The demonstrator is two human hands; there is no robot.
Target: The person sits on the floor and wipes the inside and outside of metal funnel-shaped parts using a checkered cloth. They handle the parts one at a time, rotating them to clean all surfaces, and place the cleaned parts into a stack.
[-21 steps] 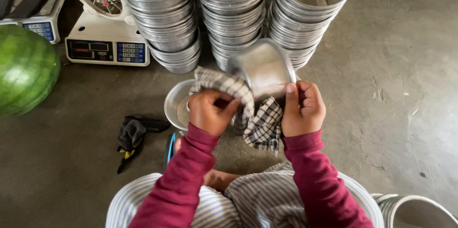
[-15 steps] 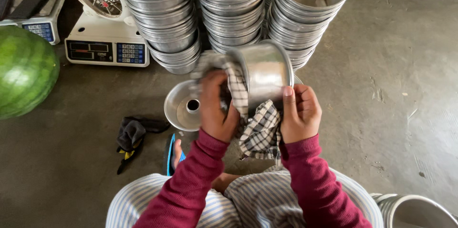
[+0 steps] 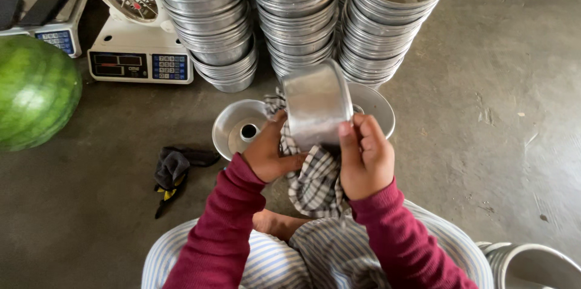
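Pan: You hold a round metal pan on its side, raised over the floor, near the middle of the view and in front of the stacks.
Right hand: Your right hand clasps the near right wall of the pan, fingers curled on the metal.
Left hand: Your left hand presses a checked cloth against the pan's left side; the fingers are closed on the cloth. The rest of the cloth hangs down toward your lap.
Floor pans: One ring pan lies open just left of your left hand. A second one lies behind the held pan, partly hidden.
Stacks: Three tall stacks of pans stand far, close together.
Risk, slip: Smooth metal held by one bare hand may slide out if you press hard with the cloth; it would likely drop on the floor pans.
Risk, stacks: A wide elbow swing could knock the near stack.
Risk, cloth: The hanging end could catch under the pan's rim.
Scales: Two white weighing scales sit far left, each with a blue keypad panel and a dark display.
Other items: A green watermelon rests at the left edge; a dark glove lies near left on the floor.
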